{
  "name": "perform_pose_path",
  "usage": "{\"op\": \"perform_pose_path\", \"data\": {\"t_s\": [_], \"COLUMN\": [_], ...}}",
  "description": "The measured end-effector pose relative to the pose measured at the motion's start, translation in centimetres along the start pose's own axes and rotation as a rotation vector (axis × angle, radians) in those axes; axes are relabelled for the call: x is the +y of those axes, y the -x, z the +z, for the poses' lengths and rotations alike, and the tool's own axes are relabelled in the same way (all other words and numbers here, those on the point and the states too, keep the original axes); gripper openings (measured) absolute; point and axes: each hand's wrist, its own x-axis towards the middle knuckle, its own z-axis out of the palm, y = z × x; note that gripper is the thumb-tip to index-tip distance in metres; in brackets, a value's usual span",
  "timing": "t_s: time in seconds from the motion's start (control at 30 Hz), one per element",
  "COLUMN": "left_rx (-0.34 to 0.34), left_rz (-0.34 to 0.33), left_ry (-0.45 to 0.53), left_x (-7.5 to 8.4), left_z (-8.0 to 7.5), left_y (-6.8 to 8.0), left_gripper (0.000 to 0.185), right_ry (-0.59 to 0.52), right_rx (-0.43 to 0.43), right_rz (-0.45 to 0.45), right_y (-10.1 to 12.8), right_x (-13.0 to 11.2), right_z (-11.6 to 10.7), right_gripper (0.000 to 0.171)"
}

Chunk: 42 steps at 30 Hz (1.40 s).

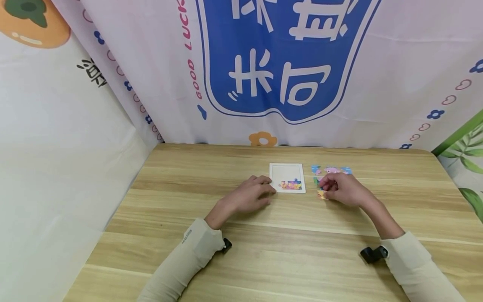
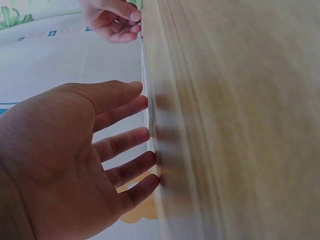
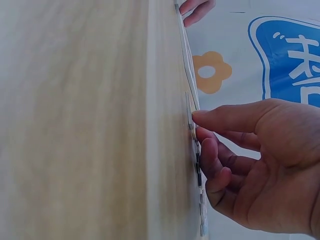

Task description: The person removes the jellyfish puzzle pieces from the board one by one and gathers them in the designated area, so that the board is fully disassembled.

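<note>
A white square puzzle tray (image 1: 286, 170) lies flat on the table, with a strip of joined colourful puzzle pieces (image 1: 292, 185) along its lower right. My left hand (image 1: 250, 195) rests at the tray's left edge, fingers spread and nearly straight, as the left wrist view also shows. To the right of the tray lie loose puzzle pieces (image 1: 331, 170) with pink and blue print, partly hidden behind my right hand (image 1: 345, 190). My right thumb and index finger pinch a yellow-orange puzzle piece (image 1: 322, 194) low at the tabletop; the other fingers are curled.
The wood-grain table (image 1: 294, 260) meets a printed cloth backdrop (image 1: 170, 84) along its far edge. White cloth (image 1: 68, 167) hangs on the left, and leaf-printed cloth (image 1: 468, 155) is at the right. Both sleeves carry small black mounts near the wrists.
</note>
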Motion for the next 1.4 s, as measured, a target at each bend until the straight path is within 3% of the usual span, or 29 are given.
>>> {"op": "perform_pose_path", "data": {"t_s": [1.03,1.4], "left_rx": [0.006,0.002], "left_rz": [0.006,0.002], "left_ry": [-0.006,-0.01], "left_x": [0.0,0.0], "left_z": [-0.1,-0.1], "left_y": [-0.2,-0.2], "left_gripper": [0.036,0.037], "right_ry": [0.01,-0.024], "right_rx": [-0.033,-0.063], "right_rz": [-0.048,0.002], "right_y": [-4.2,-5.6], "right_x": [-3.3,-4.4], "right_z": [2.3,2.9], "right_gripper": [0.013,0.021]}}
